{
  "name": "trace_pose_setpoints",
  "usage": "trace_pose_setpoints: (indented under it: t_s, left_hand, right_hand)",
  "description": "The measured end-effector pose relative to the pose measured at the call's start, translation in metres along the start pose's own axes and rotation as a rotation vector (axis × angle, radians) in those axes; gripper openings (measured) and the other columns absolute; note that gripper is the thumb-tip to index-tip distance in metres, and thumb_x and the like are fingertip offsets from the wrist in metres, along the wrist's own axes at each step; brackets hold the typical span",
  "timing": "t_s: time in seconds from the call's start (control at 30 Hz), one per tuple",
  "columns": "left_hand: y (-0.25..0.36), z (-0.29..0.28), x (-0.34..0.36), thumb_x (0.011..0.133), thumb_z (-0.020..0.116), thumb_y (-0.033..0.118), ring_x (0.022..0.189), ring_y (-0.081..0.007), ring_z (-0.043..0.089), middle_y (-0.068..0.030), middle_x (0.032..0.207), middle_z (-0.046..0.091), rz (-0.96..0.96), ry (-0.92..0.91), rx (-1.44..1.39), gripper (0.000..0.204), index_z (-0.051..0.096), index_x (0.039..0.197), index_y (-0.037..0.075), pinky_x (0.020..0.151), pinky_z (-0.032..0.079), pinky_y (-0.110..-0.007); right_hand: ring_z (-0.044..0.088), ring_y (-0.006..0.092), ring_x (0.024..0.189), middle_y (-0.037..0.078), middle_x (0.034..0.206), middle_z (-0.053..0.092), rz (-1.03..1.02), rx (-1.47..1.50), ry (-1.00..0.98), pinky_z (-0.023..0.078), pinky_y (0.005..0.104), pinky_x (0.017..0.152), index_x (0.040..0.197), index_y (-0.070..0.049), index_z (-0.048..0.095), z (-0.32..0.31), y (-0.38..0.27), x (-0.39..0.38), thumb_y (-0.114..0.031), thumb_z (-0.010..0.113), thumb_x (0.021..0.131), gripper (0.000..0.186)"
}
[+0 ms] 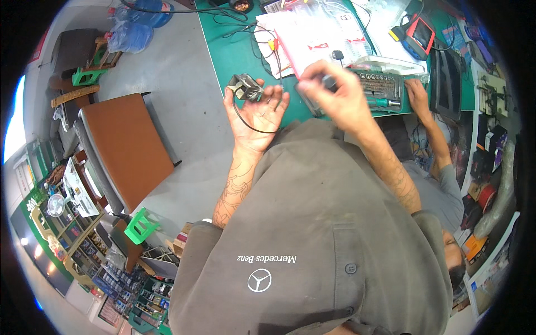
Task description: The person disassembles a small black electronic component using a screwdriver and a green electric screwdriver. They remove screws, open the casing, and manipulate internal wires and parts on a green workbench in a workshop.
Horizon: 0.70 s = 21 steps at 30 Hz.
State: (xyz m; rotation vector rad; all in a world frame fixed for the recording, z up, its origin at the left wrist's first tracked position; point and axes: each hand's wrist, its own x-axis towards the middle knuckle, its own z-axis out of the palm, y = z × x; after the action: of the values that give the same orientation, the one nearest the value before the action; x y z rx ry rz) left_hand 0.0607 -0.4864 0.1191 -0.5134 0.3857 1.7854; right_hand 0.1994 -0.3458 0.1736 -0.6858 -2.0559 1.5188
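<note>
My left hand (254, 123) is palm up at the left edge of the green table, fingers curled. Between its thumb and fingers sits a small dark metal housing (245, 87), open on one side, its kind unclear. A thin black cable (248, 124) loops from it across the palm. To the right, over the table's front edge, my right hand (340, 95) is blurred by motion. Its fingers are bent round a dark, rounded piece (329, 84) too smeared to name. Beyond this hand lies an open socket set (379, 84) with a green-handled screwdriver (384, 103).
A co-worker's hand (417, 95) rests at the right side of the green table (223, 53), beside a black-framed screen (446, 84). Papers and plastic bags (318, 33), loose cables and a red-black handheld tester (420, 38) lie farther back. A brown-topped chair (125, 148) stands left.
</note>
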Motion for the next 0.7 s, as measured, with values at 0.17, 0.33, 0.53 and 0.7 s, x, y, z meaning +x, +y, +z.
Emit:
trace_pose_setpoints:
  t_s: [0.17, 0.33, 0.53, 0.7]
  left_hand:
    - [-0.005, 0.018, -0.003, 0.086, 0.056, 0.061, 0.134, -0.0413, 0.040, -0.0251, 0.134, 0.052, 0.009, -0.120, -0.083, 0.065, 0.060, 0.110, 0.001, 0.107, 0.036, -0.051]
    - [-0.014, 0.031, -0.006, 0.086, 0.055, 0.060, 0.138, -0.0386, 0.033, -0.0273, 0.142, 0.045, 0.043, -0.217, 0.045, 0.064, 0.061, 0.112, 0.002, 0.112, 0.031, -0.044]
    - [-0.018, 0.032, -0.005, 0.085, 0.057, 0.057, 0.135, -0.0321, 0.039, -0.0270, 0.144, 0.043, -0.002, -0.235, 0.048, 0.062, 0.060, 0.115, 0.002, 0.112, 0.032, -0.040]
    - [-0.023, 0.034, -0.004, 0.084, 0.056, 0.060, 0.139, -0.0400, 0.031, -0.0302, 0.145, 0.038, 0.038, -0.189, 0.100, 0.069, 0.060, 0.115, -0.002, 0.114, 0.027, -0.050]
  right_hand:
    - [0.065, 0.0310, 0.074, 0.008, 0.088, 0.061, -0.197, -0.373, -0.134, 0.053, 0.0411, 0.059, 0.092, -0.007, 0.060, 0.026, 0.000, -0.006, -0.009, 0.069, 0.079, 0.016]
    - [0.064, 0.0319, 0.070, 0.009, 0.088, 0.060, -0.175, -0.445, -0.079, 0.052, 0.0420, 0.056, 0.092, -0.007, 0.060, 0.035, 0.000, -0.006, -0.014, 0.070, 0.080, 0.017]
    - [0.064, 0.0330, 0.070, 0.009, 0.090, 0.060, -0.191, -0.463, -0.076, 0.052, 0.0424, 0.056, 0.094, -0.008, 0.060, 0.032, 0.002, -0.006, -0.013, 0.071, 0.079, 0.019]
    - [0.065, 0.0326, 0.072, 0.009, 0.092, 0.060, -0.217, -0.456, -0.123, 0.053, 0.0416, 0.056, 0.095, -0.010, 0.063, 0.025, 0.001, -0.007, -0.008, 0.071, 0.075, 0.022]
